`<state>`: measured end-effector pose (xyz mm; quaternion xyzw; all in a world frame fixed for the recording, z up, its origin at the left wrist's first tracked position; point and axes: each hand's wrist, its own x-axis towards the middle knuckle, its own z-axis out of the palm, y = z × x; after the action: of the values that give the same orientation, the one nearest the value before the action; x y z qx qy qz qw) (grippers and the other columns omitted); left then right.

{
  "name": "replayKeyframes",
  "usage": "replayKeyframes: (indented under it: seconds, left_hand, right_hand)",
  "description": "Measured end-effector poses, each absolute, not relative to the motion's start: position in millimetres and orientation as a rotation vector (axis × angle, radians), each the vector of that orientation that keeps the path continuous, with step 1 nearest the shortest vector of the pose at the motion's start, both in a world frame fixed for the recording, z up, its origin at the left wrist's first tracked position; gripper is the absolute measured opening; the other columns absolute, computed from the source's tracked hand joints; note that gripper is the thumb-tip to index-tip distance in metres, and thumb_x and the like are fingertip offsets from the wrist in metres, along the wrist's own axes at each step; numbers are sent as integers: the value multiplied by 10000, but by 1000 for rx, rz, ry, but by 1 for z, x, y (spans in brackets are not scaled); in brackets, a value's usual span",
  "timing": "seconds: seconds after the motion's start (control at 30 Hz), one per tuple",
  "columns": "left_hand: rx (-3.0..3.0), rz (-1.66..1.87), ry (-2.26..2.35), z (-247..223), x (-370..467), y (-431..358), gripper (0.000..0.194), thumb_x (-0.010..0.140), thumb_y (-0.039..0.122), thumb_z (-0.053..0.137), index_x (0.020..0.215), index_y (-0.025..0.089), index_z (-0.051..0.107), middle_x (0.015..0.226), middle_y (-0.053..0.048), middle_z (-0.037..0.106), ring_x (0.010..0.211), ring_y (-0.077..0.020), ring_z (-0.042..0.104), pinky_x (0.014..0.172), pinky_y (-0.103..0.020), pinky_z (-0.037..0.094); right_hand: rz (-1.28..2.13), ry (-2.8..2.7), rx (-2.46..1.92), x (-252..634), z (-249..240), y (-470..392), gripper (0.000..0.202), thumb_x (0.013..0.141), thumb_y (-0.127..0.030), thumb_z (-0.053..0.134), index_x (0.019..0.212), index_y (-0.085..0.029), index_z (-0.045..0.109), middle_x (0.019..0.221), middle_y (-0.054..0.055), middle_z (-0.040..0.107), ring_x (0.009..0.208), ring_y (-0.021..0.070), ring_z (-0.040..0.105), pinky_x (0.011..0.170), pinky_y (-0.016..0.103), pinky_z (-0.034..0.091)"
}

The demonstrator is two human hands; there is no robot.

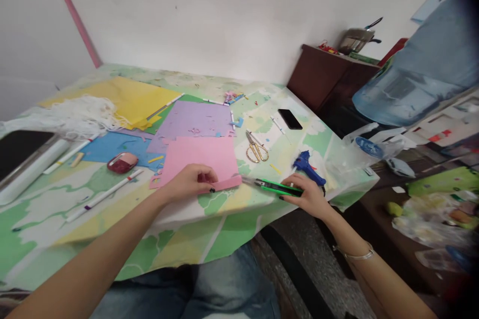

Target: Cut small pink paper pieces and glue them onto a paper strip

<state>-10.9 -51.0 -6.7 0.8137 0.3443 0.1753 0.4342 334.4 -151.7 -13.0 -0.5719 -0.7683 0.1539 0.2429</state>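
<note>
My left hand (192,178) is closed on the near edge of a pink sheet (204,154), where a narrow strip is folded over. The sheet lies flat otherwise, partly over a purple sheet (198,118). In my right hand (309,194) is a green and black utility knife (277,188), its blade pointing left at the right end of the folded strip. Whether the blade touches the fold I cannot tell. Gold-handled scissors (256,149) lie beyond the knife. A blue glue gun (309,168) rests just past my right hand.
Yellow sheets (138,94), a blue sheet (112,148) and white cord (71,112) cover the left side. A red case (122,162), a marker (105,197) and a black phone (290,119) lie around. A large water bottle (422,70) stands right of the table.
</note>
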Motion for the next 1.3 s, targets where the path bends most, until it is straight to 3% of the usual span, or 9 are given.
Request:
replayKeyframes:
  seconds: [0.23, 0.33, 0.4, 0.5, 0.6, 0.77, 1.3]
  left_hand:
    - [2336, 452, 926, -10, -3, -45, 199, 780, 352, 545, 769, 168, 620, 762, -37, 628, 728, -168, 547, 680, -290, 425]
    - [2581, 433, 889, -10, 12, -38, 286, 783, 440, 547, 822, 164, 615, 876, -75, 637, 881, -221, 537, 812, -357, 399]
    - [2669, 382, 788, -10, 23, -33, 369, 780, 494, 545, 970, 185, 612, 1065, -92, 622, 1071, -265, 486, 917, -408, 340]
    - [2746, 229, 619, -14, 34, -26, 541, 800, 544, 503, 1262, 263, 480, 1373, -77, 457, 1308, -301, 291, 1040, -492, 165]
    - [2805, 92, 531, -19, 37, -20, 607, 844, 554, 424, 1390, 318, 306, 1488, -64, 284, 1368, -297, 188, 1057, -544, 26]
    - [2855, 93, 497, -27, 34, -16, 595, 880, 553, 344, 1422, 342, 215, 1504, -55, 233, 1384, -274, 162, 1062, -544, -8]
    - [2936, 117, 540, -32, 36, -18, 546, 905, 539, 275, 1419, 361, 218, 1504, -47, 237, 1384, -266, 165, 1060, -528, 19]
  right_hand:
    - [418, -2315, -1398, 335, -10, -130, 260, 781, -316, 631, 1011, -197, 653, 954, 85, 603, 865, 198, 589, 761, 325, 481]
    - [379, -2338, -1381, 334, -13, -128, 286, 794, -311, 621, 1057, -207, 657, 959, 91, 600, 891, 205, 579, 776, 334, 475]
    - [353, -2340, -1385, 333, -14, -129, 307, 800, -305, 616, 1089, -210, 652, 955, 93, 597, 889, 203, 574, 775, 337, 474]
    - [345, -2360, -1395, 333, -14, -132, 335, 811, -309, 605, 1136, -238, 638, 944, 88, 592, 871, 197, 573, 761, 335, 477]
    - [357, -2374, -1393, 333, -13, -136, 348, 818, -310, 598, 1160, -255, 626, 931, 82, 586, 857, 192, 572, 746, 326, 480]
    - [376, -2373, -1386, 337, -10, -143, 355, 829, -293, 585, 1181, -253, 612, 934, 85, 581, 865, 195, 564, 747, 329, 479]
    - [328, -2427, -1389, 336, -8, -161, 387, 853, -229, 525, 1237, -259, 563, 958, 96, 566, 874, 210, 549, 717, 343, 476]
